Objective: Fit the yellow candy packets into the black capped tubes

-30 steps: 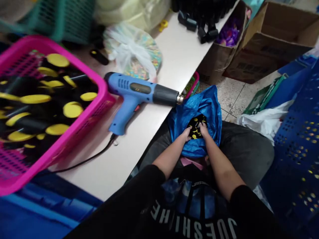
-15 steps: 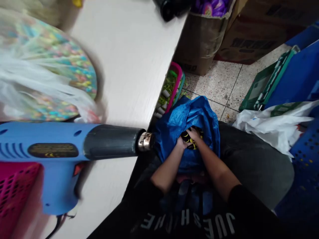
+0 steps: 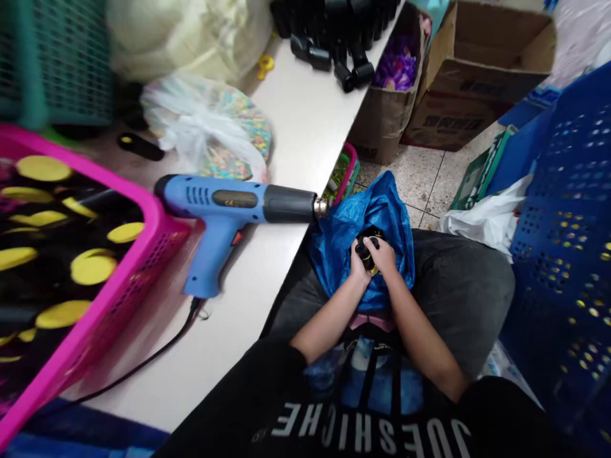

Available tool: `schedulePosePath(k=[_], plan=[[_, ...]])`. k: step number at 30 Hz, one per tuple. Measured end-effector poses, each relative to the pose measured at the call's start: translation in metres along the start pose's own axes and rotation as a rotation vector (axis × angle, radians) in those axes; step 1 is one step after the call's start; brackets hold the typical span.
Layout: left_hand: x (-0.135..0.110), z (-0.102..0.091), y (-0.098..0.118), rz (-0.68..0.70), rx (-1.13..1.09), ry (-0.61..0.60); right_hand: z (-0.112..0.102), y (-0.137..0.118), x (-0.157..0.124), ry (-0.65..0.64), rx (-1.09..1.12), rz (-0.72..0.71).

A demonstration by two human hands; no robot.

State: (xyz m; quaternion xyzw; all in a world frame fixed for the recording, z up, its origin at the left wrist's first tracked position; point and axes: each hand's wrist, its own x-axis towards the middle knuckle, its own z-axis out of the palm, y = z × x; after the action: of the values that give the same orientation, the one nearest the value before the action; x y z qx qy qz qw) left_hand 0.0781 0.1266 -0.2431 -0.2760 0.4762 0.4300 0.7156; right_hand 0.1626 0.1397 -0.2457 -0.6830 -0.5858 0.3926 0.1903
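Observation:
A blue woven plastic bag [image 3: 334,254] lies open across my lap, with black-and-yellow pieces [image 3: 377,233] showing at its mouth. Just over that mouth, my left hand [image 3: 359,259] and my right hand [image 3: 383,256] come together, fingers closed around small black cylindrical pieces [image 3: 365,250] with some yellow on them. How many pieces each hand has is hard to make out. A blue heat gun [image 3: 238,198] lies on the white table [image 3: 267,267] to my left, its metal nozzle pointing toward the bag.
On the table are a pink basket [image 3: 157,222] of black and yellow parts, a tied bag of colourful bits [image 3: 238,133] and black tubular parts [image 3: 353,70]. Cardboard boxes [image 3: 443,121] stand on the floor ahead. A blue perforated crate [image 3: 548,210] is close on my right.
My view has pulled back, bringing in more of the table and the pink basket. My hands, deeper in the bag before, have come up with black pieces between them.

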Motion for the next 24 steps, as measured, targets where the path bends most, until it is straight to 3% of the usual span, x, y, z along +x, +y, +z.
schedulePosePath(k=[3,6,9,11,14,16,18,21,24], plan=[[-0.045,0.012,-0.017,0.046,-0.004,-0.091,-0.035,-0.026,-0.028,0.084,-0.041,0.015],[-0.101,0.031,-0.023,0.141,-0.044,-0.176,-0.076,-0.073,-0.051,0.143,-0.053,-0.077],[-0.166,0.055,0.001,0.309,-0.112,-0.332,-0.109,-0.151,-0.062,0.183,-0.079,-0.314],[-0.212,0.065,0.039,0.461,-0.124,-0.461,-0.114,-0.217,-0.064,0.231,-0.077,-0.492],[-0.278,0.058,0.120,0.728,-0.186,-0.512,-0.084,-0.324,-0.065,0.179,0.026,-0.745],[-0.315,0.037,0.177,0.905,-0.216,-0.464,-0.042,-0.387,-0.065,0.008,0.111,-0.861],[-0.342,0.009,0.228,0.997,-0.224,-0.402,0.006,-0.436,-0.061,-0.172,0.126,-0.898],[-0.366,-0.033,0.285,0.969,-0.132,-0.258,0.067,-0.476,-0.046,-0.383,0.216,-0.860],[-0.379,-0.063,0.314,0.911,-0.003,-0.173,0.100,-0.485,-0.024,-0.516,0.273,-0.830]])
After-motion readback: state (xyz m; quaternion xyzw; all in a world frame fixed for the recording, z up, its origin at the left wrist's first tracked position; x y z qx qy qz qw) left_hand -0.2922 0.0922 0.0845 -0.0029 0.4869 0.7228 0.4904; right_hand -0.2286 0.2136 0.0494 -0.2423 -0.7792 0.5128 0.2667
